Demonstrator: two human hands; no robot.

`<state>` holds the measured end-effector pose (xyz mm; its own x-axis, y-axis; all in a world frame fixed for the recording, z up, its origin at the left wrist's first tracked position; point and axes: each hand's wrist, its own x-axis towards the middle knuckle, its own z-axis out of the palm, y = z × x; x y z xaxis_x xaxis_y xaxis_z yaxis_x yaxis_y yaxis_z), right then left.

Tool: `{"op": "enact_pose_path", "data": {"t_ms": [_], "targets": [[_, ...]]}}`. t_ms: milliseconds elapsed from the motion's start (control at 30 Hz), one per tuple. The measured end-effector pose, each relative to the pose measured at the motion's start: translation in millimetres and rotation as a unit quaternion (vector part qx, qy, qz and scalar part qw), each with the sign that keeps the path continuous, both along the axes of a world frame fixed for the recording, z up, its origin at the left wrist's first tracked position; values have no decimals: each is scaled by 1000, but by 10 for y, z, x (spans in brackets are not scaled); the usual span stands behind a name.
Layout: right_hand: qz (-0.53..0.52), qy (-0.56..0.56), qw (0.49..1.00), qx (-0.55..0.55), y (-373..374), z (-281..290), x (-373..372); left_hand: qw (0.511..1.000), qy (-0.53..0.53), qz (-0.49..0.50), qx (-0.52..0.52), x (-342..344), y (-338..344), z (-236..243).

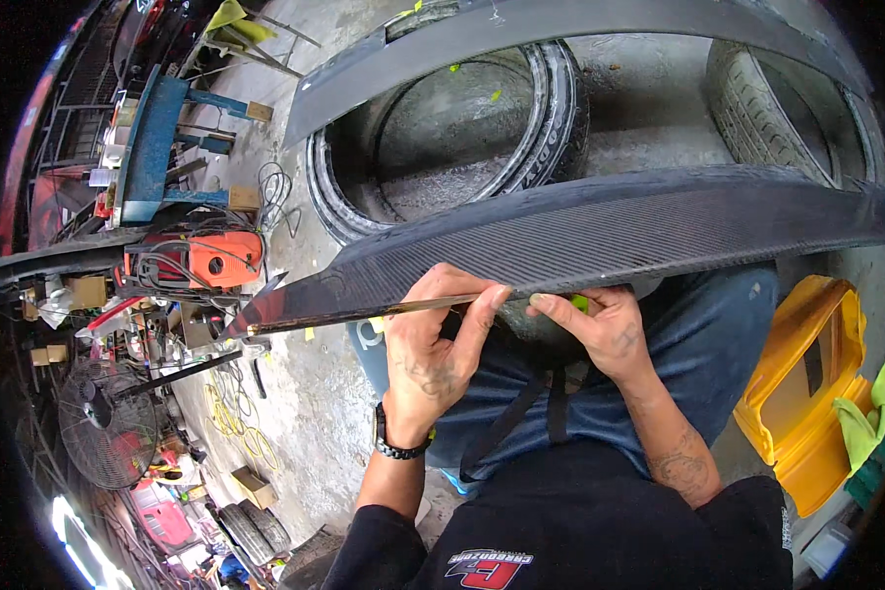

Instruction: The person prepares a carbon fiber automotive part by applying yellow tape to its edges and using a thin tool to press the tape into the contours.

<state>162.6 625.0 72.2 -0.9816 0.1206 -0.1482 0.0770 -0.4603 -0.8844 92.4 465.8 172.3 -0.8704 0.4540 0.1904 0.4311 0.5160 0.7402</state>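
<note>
Head view: from where I stood, the long carbon-weave panel (600, 231) lay across the front of the lap (703, 329), near a tyre (560, 113).
Left hand (428, 344): fingers closed, pinching the near edge.
Right hand (605, 329): thumb at that edge, fingers partly hidden; grip, couldn't tell.
Edge work: light, even pressure, panel steady, seemed wise.
Pointed tip: reached left, toward orange machine (226, 261); gap unclear.
Right end: yellow case (811, 472) nearby; swings wanted care.

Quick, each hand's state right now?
Left hand: closed on the near edge of the black panel.
Right hand: fingers curled by a small yellow-green piece; whether it grips anything cannot be told.
</note>
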Motion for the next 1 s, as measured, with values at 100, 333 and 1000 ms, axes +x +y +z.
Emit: {"op": "enact_pose_path", "data": {"t_ms": [100,333,1000], "targets": [[11,6,1000,-6,8,-56,15,999,-44,-10,-6,-28,-8,48],[9,-18,1000,-2,3,-21,8,991,-114,-56,-42,-172,22,213],[3,-8,1000,24,11,8,22,970,9,-229,-85,-202,-18,254]]}}
